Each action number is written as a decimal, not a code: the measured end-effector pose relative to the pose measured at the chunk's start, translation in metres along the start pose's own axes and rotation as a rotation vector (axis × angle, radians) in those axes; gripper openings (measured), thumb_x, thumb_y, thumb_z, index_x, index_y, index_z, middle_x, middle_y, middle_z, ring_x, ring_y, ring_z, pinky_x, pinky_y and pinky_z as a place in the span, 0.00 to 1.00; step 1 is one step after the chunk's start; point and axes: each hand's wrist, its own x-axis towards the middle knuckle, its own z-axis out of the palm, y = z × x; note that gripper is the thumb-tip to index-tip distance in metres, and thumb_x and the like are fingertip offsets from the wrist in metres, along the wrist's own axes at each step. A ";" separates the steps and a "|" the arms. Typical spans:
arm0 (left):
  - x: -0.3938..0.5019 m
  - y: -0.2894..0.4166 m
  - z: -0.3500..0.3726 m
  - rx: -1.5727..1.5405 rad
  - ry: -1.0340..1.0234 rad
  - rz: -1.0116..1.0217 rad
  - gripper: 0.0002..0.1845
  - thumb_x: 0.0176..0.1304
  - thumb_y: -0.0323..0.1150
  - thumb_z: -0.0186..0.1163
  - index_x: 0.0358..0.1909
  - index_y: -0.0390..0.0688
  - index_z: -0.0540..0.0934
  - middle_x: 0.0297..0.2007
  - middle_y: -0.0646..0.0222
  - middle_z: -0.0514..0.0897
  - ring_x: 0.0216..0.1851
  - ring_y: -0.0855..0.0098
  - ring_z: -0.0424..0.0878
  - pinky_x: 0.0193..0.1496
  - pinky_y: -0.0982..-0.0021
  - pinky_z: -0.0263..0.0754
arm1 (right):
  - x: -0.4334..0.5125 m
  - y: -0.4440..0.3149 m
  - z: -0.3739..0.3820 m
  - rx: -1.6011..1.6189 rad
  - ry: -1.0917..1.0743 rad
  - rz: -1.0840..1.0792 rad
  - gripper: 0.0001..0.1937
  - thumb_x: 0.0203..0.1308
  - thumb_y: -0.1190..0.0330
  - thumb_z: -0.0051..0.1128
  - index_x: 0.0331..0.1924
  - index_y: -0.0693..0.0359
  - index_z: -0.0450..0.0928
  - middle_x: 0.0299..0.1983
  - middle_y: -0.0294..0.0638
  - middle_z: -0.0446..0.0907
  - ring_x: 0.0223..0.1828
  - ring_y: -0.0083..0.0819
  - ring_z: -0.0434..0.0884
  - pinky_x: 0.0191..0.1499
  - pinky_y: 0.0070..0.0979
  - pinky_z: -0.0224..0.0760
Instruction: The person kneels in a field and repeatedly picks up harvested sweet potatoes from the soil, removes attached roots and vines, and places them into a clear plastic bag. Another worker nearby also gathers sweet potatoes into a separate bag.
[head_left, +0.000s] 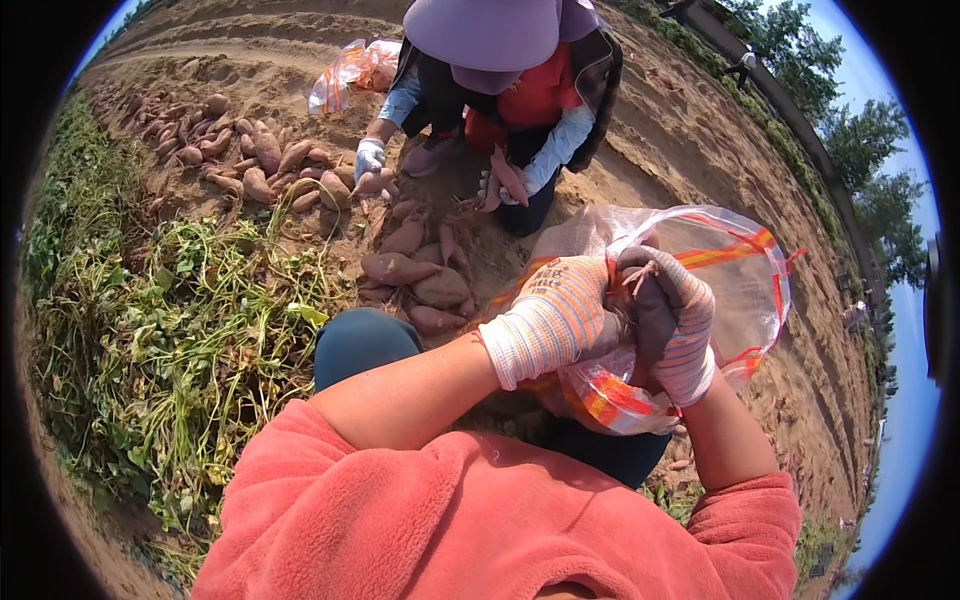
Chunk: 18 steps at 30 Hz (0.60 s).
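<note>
My left hand (559, 311), in a striped knit glove with a dark coated palm, is close against my right hand (675, 322), gloved alike. Both are over the mouth of a clear plastic mesh bag (574, 229) with orange and red stripes. A thin pinkish root (641, 276) pokes out between the curled fingers of my right hand; whatever it belongs to is mostly hidden. My left fingertips are concealed between the two gloves. Left of the bag, several sweet potatoes (442, 287) lie heaped on the soil beside my knee (365, 345).
Facing me, a person in a wide lilac hat (484, 34) crouches, sweet potatoes in both gloved hands (369, 159). A long row of sweet potatoes (266, 146) stretches away at upper left. Cut vines (187, 352) cover the left side. Another striped bag (352, 75) rests behind the person.
</note>
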 end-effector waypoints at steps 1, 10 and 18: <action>0.000 0.003 -0.005 0.038 -0.036 -0.006 0.18 0.52 0.40 0.67 0.42 0.41 0.80 0.29 0.57 0.84 0.31 0.64 0.84 0.38 0.64 0.77 | 0.002 -0.001 0.001 -0.073 -0.023 -0.078 0.07 0.66 0.76 0.50 0.42 0.67 0.80 0.33 0.34 0.81 0.35 0.20 0.78 0.40 0.20 0.73; 0.003 0.008 -0.008 0.142 -0.152 -0.138 0.16 0.55 0.28 0.63 0.46 0.40 0.77 0.37 0.67 0.84 0.37 0.77 0.81 0.41 0.73 0.79 | 0.008 -0.001 0.007 0.014 -0.062 0.020 0.07 0.68 0.74 0.51 0.44 0.66 0.80 0.32 0.33 0.79 0.34 0.19 0.77 0.38 0.19 0.73; 0.006 -0.034 0.003 -0.804 -0.065 -0.099 0.19 0.71 0.41 0.51 0.55 0.39 0.73 0.49 0.59 0.79 0.53 0.67 0.77 0.58 0.68 0.74 | 0.035 -0.026 0.017 0.129 -0.120 0.217 0.11 0.71 0.65 0.50 0.41 0.65 0.79 0.30 0.33 0.79 0.32 0.19 0.76 0.37 0.19 0.72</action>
